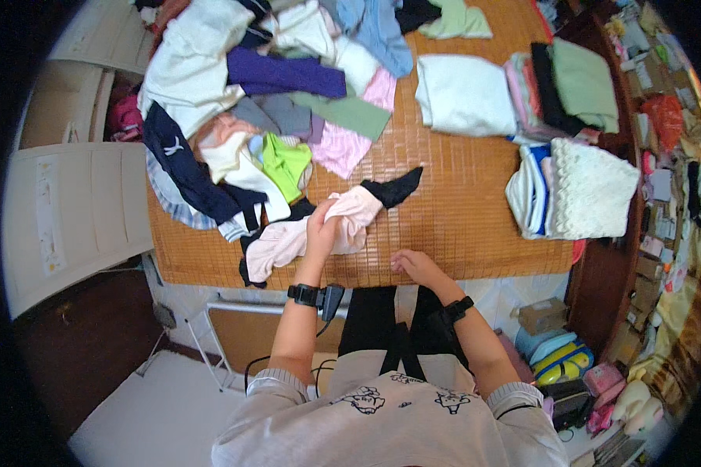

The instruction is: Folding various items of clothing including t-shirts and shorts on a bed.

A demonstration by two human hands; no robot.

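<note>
My left hand is closed on a pale pink garment that lies crumpled near the table's front edge. A black piece of cloth juts out from its far right end; whether it is part of the same garment I cannot tell. More black cloth shows under and beside the pink one at its left. My right hand is at the front edge, to the right of the garment and apart from it, its fingers loosely bent with nothing in them.
A loose heap of clothes covers the table's left side. Folded stacks stand at the right: a white piece, a green one and a white textured one. Brown woven matting covers the table. White cabinets border the left.
</note>
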